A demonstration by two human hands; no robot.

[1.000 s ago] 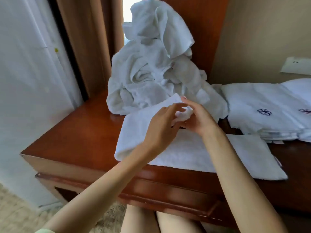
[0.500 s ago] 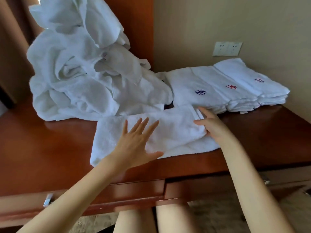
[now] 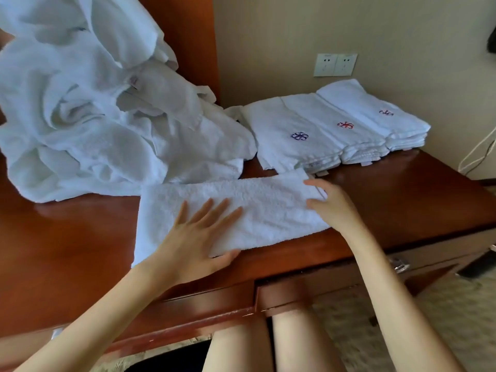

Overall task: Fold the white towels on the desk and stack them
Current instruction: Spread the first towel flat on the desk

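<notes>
A white towel (image 3: pixel 265 205), folded into a long strip, lies near the front edge of the wooden desk (image 3: pixel 69 242). My left hand (image 3: pixel 198 237) presses flat on its left half, fingers spread and thumb at the near edge. My right hand (image 3: pixel 327 202) holds the towel's right end, thumb and fingers at its edge. Behind it on the left rises a big heap of unfolded white towels (image 3: pixel 88 108). At the back right sit stacks of folded towels (image 3: pixel 332 130) with small embroidered marks.
A wall socket plate (image 3: pixel 335 64) is on the beige wall behind the stacks. A white cable (image 3: pixel 480 149) hangs at the far right. Drawer fronts (image 3: pixel 316 288) run under the desk's edge, with my legs below. Bare wood shows at the left and right front.
The towel went from being held up with both hands to lying folded in a strip. My left hand has slid forward flat over it; my right hand now holds its right end.
</notes>
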